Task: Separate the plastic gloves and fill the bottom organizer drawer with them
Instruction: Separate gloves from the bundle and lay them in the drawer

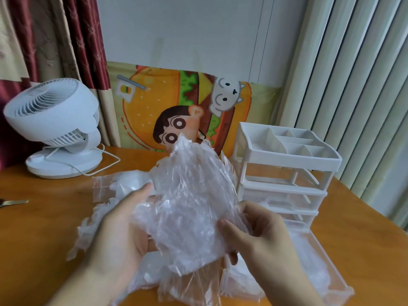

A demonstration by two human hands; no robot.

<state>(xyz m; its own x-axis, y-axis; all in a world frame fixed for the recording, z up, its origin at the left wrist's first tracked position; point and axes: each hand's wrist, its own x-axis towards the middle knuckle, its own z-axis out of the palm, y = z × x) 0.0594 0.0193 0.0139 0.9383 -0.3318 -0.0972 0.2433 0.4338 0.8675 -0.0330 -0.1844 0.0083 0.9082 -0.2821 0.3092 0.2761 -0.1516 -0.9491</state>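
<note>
Because the clear, crinkly plastic gloves [187, 206] weigh nothing and cling together, my left hand [119, 228] cradles the limp wad's edge while my right hand [258, 235] pinches its rim, left of the pulled-out translucent bottom drawer [326, 270].

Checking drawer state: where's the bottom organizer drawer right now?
Head view, lower right: the bottom drawer is pulled out on the table in front of the white organizer, just right of the right hand, with plastic gloves already inside.
</note>
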